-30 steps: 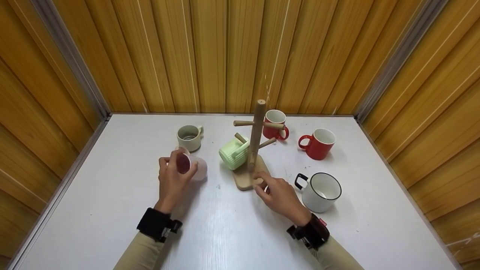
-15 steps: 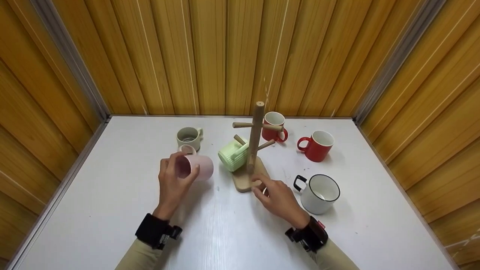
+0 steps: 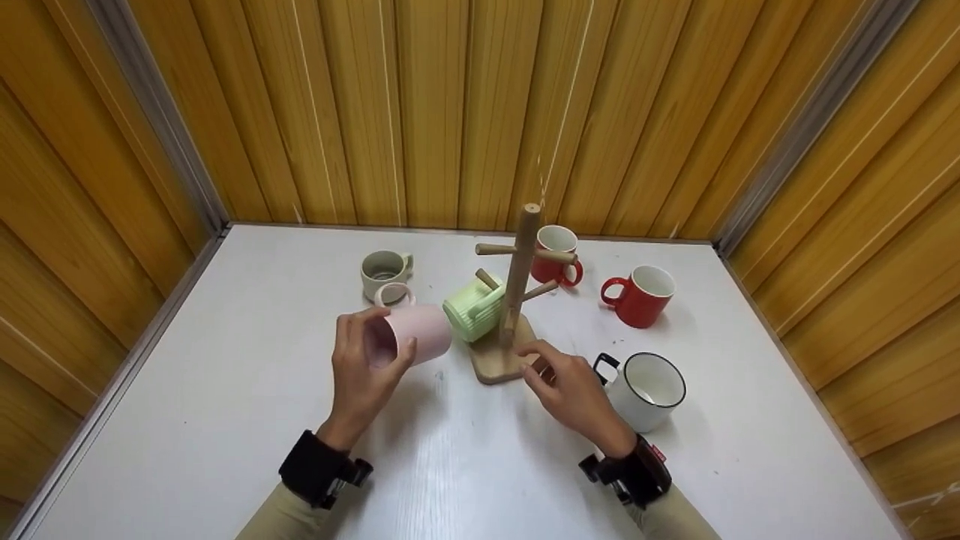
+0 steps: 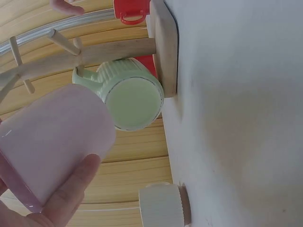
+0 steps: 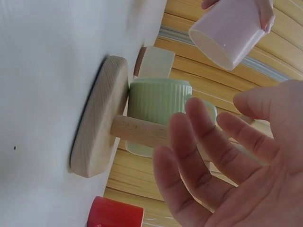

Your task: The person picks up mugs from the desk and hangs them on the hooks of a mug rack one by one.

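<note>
My left hand (image 3: pixel 361 379) holds a pink mug (image 3: pixel 421 331) off the table, lying sideways with its mouth toward my palm and its handle (image 3: pixel 395 293) up. Fingers and thumb span the rim, and the thumb presses the outside in the left wrist view. To the right stands a wooden mug tree (image 3: pixel 520 262), with a pale green ribbed mug (image 3: pixel 472 311) hanging tilted on a lower peg. My right hand (image 3: pixel 574 394) is beside the tree's base (image 3: pixel 491 365), fingers loosely bent and holding nothing. In the right wrist view its fingers (image 5: pixel 199 142) partly cover the post.
A grey-green mug (image 3: pixel 380 279) stands behind the pink one. Two red mugs, one behind the tree (image 3: pixel 546 268) and one at the right (image 3: pixel 643 304), stand farther back. A white black-rimmed mug (image 3: pixel 637 397) is right beside my right hand. Wood-patterned walls (image 3: pixel 427 112) enclose the table.
The left hand has lifted the pink mug and carried it right toward the green mug, its handle now showing clearly. My right hand has drawn back slightly from the tree's base.
</note>
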Tool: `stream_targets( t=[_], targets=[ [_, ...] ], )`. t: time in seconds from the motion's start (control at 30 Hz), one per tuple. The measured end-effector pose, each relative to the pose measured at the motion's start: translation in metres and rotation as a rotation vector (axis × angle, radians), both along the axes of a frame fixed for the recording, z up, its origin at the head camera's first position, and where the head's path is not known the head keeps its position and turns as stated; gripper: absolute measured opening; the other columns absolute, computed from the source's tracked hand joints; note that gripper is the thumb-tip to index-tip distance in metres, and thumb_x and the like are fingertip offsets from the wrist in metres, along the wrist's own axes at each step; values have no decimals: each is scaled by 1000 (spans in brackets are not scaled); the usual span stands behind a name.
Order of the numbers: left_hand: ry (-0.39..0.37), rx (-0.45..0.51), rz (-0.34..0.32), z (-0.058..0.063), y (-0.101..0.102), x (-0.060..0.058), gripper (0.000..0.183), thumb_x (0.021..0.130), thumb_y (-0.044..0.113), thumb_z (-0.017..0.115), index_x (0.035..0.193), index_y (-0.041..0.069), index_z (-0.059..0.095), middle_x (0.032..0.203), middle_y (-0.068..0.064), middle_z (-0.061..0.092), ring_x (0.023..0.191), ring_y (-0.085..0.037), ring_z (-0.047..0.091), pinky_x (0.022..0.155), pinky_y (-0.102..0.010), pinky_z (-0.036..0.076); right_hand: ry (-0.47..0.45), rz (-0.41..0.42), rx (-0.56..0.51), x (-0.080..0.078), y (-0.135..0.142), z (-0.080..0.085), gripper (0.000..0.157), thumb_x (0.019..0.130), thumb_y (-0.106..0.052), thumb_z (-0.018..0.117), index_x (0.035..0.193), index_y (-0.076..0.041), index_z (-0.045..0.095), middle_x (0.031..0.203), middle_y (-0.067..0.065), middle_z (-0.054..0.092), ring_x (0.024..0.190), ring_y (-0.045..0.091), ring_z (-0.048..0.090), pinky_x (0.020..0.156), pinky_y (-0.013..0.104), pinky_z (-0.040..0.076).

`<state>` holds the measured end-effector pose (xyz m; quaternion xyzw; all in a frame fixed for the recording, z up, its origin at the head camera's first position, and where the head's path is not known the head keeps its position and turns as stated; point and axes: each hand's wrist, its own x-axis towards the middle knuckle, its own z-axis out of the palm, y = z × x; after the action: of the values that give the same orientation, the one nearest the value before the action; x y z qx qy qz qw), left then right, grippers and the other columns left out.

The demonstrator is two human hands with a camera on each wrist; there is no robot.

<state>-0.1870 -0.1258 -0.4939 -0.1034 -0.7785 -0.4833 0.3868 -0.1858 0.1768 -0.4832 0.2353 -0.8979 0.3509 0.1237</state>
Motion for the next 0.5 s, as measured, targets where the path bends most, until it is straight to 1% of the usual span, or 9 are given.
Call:
stream_targets(
  t=[0.17, 0.23, 0.3, 0.37, 0.43, 0.5],
  targets=[
    [66, -7, -42, 9, 5, 5, 48, 80, 15, 84, 122, 6, 61, 113, -11, 57, 111, -24, 58, 93, -46, 51, 33, 29, -62, -3, 0, 9, 12, 97, -12, 70, 109, -13, 72, 70, -13, 64, 62, 3, 59, 58, 25, 51],
    [72, -9, -48, 12, 7, 8, 49, 80, 15, 83, 122, 6, 61, 114, -10, 56, 112, -24, 57, 93, -47, 52, 35, 36, -85, -3, 0, 11, 12, 98, -12, 69, 110, -14, 72, 70, -14, 63, 62, 4, 58, 58, 25, 51],
    [78, -6, -60, 14, 9, 13, 49, 80, 14, 83, 122, 6, 60, 114, -10, 56, 112, -23, 57, 90, -47, 54, 31, 38, -106, -2, -1, 12, 12, 99, -12, 68, 110, -15, 71, 70, -13, 63, 62, 4, 58, 58, 25, 51],
    [84, -2, -75, 15, 12, 17, 49, 79, 14, 83, 122, 6, 60, 115, -10, 56, 112, -23, 56, 83, -45, 58, 30, 35, -130, -1, -1, 13, 12, 99, -11, 68, 110, -14, 71, 70, -11, 63, 62, 5, 57, 58, 25, 52],
    [97, 5, -97, 16, 14, 20, 50, 79, 14, 83, 123, 6, 60, 116, -11, 55, 111, -22, 56, 69, -41, 61, 27, 32, -155, 0, -2, 13, 11, 99, -11, 68, 109, -13, 71, 71, -10, 65, 62, 6, 59, 58, 25, 53],
    [121, 9, -118, 17, 17, 23, 52, 77, 13, 84, 123, 6, 61, 117, -12, 56, 111, -23, 57, 57, -36, 60, 21, 36, -184, 1, -3, 13, 12, 99, -11, 68, 110, -12, 71, 73, -8, 66, 62, 7, 60, 58, 27, 54]
  ],
)
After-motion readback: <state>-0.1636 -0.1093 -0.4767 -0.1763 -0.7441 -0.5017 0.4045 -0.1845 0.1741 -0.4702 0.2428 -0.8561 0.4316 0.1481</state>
